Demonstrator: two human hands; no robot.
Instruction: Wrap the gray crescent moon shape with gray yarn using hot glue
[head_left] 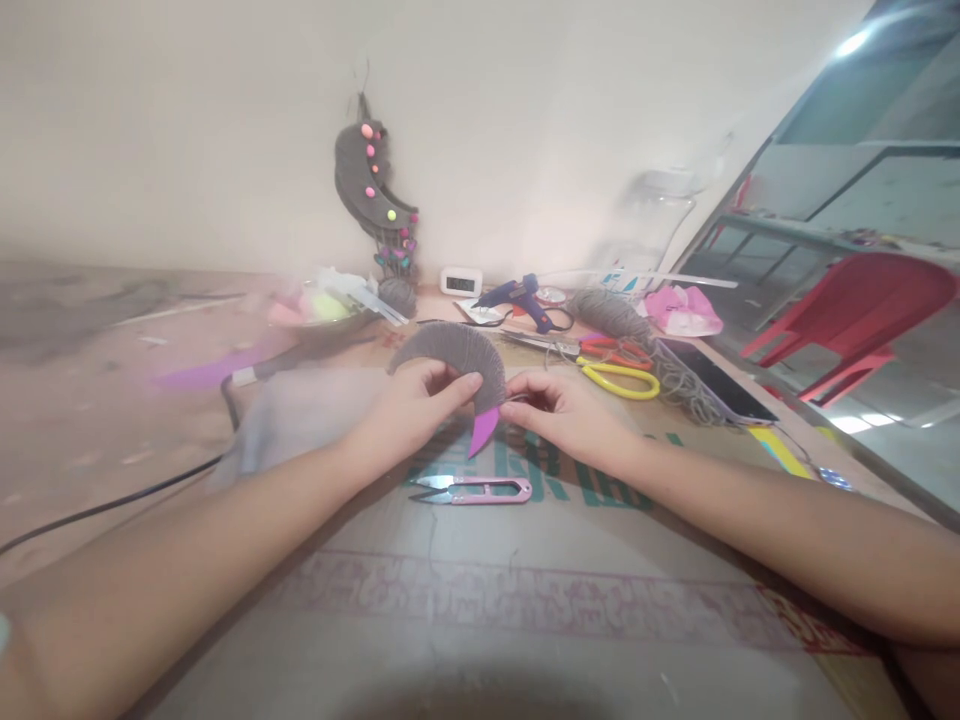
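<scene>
A crescent moon shape (469,348) is wrapped in grey yarn, except for its lower tip, where bare purple shows. My left hand (427,395) pinches it between thumb and fingers along its inner curve. Beside the wrapped edge, my right hand (551,405) is closed with thumb and fingertips together on a thin strand of grey yarn (519,398). Pink-handled thread snips (480,490) lie just below the hands on the printed cardboard (390,620). Grey yarn (622,320) lies in a loose skein to the right.
Scissors with yellow and red handles (619,378), a blue glue gun (525,298), a phone (716,380) and a white digital clock (461,281) lie behind the hands. A decorated grey crescent (358,175) hangs on the wall. A black cable (120,503) runs at left; a red chair (862,310) stands right.
</scene>
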